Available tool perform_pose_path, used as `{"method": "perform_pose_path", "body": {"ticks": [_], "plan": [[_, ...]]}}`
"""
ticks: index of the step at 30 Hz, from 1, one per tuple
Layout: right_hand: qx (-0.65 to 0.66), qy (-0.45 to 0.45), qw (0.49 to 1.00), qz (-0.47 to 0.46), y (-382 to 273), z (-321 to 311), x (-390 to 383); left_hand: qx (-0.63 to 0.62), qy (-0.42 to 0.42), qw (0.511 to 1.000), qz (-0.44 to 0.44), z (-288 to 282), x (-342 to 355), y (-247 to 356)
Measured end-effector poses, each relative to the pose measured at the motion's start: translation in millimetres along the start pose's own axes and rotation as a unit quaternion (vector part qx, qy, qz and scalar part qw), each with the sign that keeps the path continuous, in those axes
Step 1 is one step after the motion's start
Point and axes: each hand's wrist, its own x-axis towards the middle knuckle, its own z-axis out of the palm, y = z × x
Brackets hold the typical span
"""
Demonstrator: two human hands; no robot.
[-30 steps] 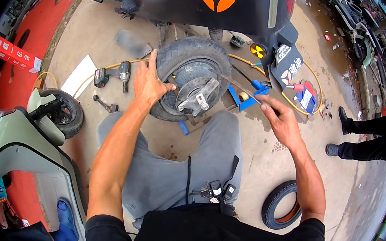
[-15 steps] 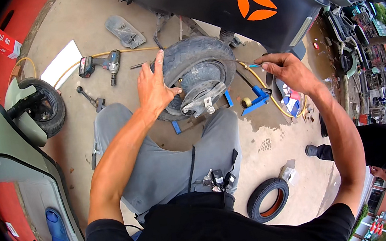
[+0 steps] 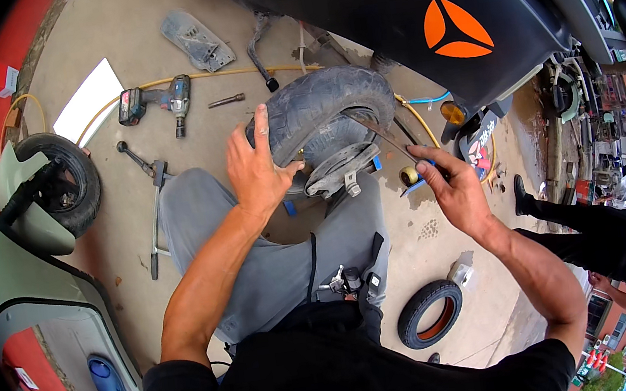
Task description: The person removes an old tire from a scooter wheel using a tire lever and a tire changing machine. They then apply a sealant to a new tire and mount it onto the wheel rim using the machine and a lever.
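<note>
A worn black tyre [image 3: 313, 102] sits around a wheel rim [image 3: 335, 136] standing before my knees. Its near side carries a metal hub plate [image 3: 341, 170] with a bolt. My left hand [image 3: 257, 175] grips the tyre's left side, the index finger up along the tread and the thumb toward the rim. My right hand [image 3: 455, 194] is closed on a thin metal tyre lever [image 3: 392, 140]. The lever's far end reaches in between the tyre bead and the rim, and the bead bulges outward there. Part of the rim is hidden behind the tyre.
A cordless impact wrench [image 3: 165, 103], a socket extension [image 3: 227, 100] and a long-handled wrench [image 3: 155, 215] lie left. A yellow hose [image 3: 282, 67] crosses behind. The black scooter body [image 3: 384, 7] overhangs ahead. A loose tyre [image 3: 431, 314] lies lower right; a person [image 3: 624, 243] stands far right.
My right hand has come left and nearer, angling the lever down toward me. The tyre's bead now stands out farther from the rim. My left hand stays on the tyre.
</note>
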Motion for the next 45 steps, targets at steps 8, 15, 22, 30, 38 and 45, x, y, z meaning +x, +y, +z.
{"method": "perform_pose_path", "body": {"ticks": [8,15,22,30,38,45], "plan": [[0.257,0.166,0.95,0.065,68,135,-42,0.01,0.021,1.0,-0.011,1,-8,7],[0.599,0.125,0.788,0.072,38,282,-39,0.064,0.048,0.997,0.014,9,-18,14],[0.524,-0.01,0.85,0.05,69,259,-39,0.035,0.07,0.997,0.009,12,-27,11],[0.467,-0.244,0.844,0.101,81,163,-33,-0.026,0.106,0.99,-0.092,24,-56,5],[0.171,-0.291,0.939,0.065,107,87,7,-0.063,0.151,0.979,-0.118,33,-70,-4],[-0.185,-0.318,0.924,-0.102,104,24,76,-0.066,0.174,0.974,-0.133,43,-74,-4]]}}
